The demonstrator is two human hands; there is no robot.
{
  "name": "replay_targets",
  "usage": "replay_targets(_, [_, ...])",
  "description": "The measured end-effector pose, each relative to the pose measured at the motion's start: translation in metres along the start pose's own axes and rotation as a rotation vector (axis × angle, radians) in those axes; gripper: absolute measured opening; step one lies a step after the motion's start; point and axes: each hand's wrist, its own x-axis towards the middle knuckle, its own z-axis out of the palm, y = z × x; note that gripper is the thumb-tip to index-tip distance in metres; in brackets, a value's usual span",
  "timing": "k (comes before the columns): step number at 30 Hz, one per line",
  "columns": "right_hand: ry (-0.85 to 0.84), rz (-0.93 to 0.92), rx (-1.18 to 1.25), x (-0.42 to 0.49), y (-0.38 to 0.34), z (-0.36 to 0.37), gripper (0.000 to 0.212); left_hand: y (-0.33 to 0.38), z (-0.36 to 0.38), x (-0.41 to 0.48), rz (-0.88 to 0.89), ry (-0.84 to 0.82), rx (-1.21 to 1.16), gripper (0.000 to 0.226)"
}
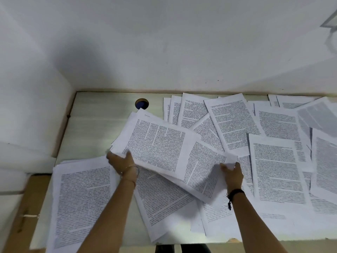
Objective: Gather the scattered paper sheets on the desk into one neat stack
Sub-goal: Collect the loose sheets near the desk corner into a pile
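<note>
Paper sheets (275, 167) lay strewn over most of the bench (94, 125). They were thickest on the right side, overlapping at odd angles, and a separate pile (82, 203) sat at the near left corner. A gathered bundle (164, 148) was held tilted above the middle of the bench. The left hand (122, 161) had its grip closed on the bundle's near left corner, and the right hand (233, 174) pinched its near right corner. The step in hand looked like collecting: the bundle was uneven, its edges fanned, and many sheets were not yet picked up. The next move probably called for freeing one hand to draw another loose sheet onto the bundle. After that, the edges would need squaring against the bench.
</note>
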Motion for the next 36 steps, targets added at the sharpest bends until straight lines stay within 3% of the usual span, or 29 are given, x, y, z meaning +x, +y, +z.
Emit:
replay_targets(4, [0.192,0.055,0.073,-0.01,-0.011,0.017,0.049,0.027,0.001,0.036,0.19,0.002,0.356,0.07])
replay_targets(7, [0.349,0.084,0.168,-0.021,-0.008,0.025,0.036,0.031,0.009,0.067,0.293,-0.185,0.586,0.067])
replay_targets(11, [0.315,0.019,-0.012,-0.036,-0.002,0.048,0.042,0.039,0.018,0.079,0.319,-0.373,0.787,0.054])
replay_targets(14, [0.129,-0.093,-0.082,-0.045,-0.014,0.077,0.04,0.043,0.033,0.078,0.364,-0.492,0.753,0.029])
replay_targets(18, [-0.057,-0.148,-0.109,-0.048,-0.03,0.101,0.048,0.043,0.046,0.068,0.384,-0.534,0.659,0.018])
replay_targets(21, [-0.086,-0.049,0.041,-0.042,-0.032,0.095,0.056,0.049,0.046,0.058,0.29,-0.605,0.592,0.028])
replay_targets(24, [-0.16,0.18,0.315,-0.04,-0.033,0.081,0.045,0.045,0.04,0.059,0.304,-0.671,0.563,0.033])
replay_targets(26, [-0.241,0.241,0.394,-0.038,-0.031,0.076,0.031,0.044,0.034,0.056,0.321,-0.614,0.411,0.027])
replay_targets(28, [-0.251,0.255,0.373,-0.04,-0.03,0.078,0.02,0.041,0.027,0.052,0.269,-0.384,0.192,0.03])
replay_targets(31, [-0.31,0.291,0.461,-0.045,-0.022,0.087,0.026,0.028,0.015,0.044,0.147,-0.071,0.009,0.047])
replay_targets(34, [-0.564,0.312,0.55,-0.063,-0.014,0.094,0.026,0.001,0.009,0.015,-0.059,-0.177,-0.134,0.06])
replay_targets(36, [-0.725,0.287,0.457,-0.073,-0.009,0.093,0.02,-0.014,0.011,0.001,-0.123,-0.321,-0.132,0.062])
